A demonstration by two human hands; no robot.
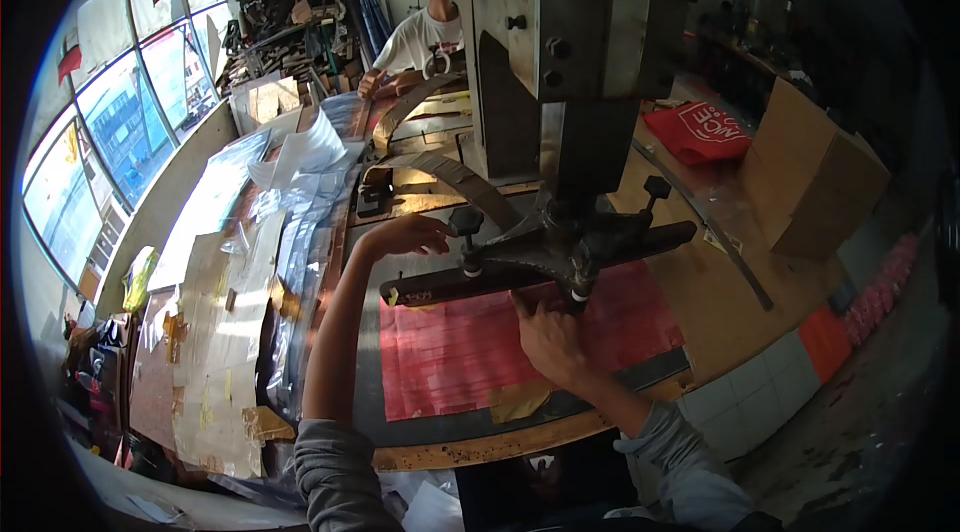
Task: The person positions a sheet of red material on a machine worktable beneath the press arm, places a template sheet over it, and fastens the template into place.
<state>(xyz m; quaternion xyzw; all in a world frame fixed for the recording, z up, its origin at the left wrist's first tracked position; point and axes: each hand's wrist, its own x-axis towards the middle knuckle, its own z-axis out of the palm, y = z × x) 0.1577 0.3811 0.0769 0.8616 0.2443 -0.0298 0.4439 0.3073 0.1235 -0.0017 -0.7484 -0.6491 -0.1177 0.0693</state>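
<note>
A dark metal press head (575,247) with a long crossbar stands over a red sheet (450,362) on a dark work surface. My left hand (408,236) is raised beside the black knob (466,223) at the bar's left end, its fingers apart and nothing visible in them. Over the red sheet, just in front of the bar, is my right hand (550,337), index finger pointing at the bar's front edge and the other fingers partly curled. Nothing shows in that hand. A yellowish tape patch (519,402) lies at the sheet's front edge.
Clear plastic sheets (300,157) and cardboard strips (215,332) lie at the left. An open cardboard box (810,172) and a red bag (698,130) stand at the right. A co-worker (425,37) is behind the machine. Curved brown strips (440,167) arch behind the bar.
</note>
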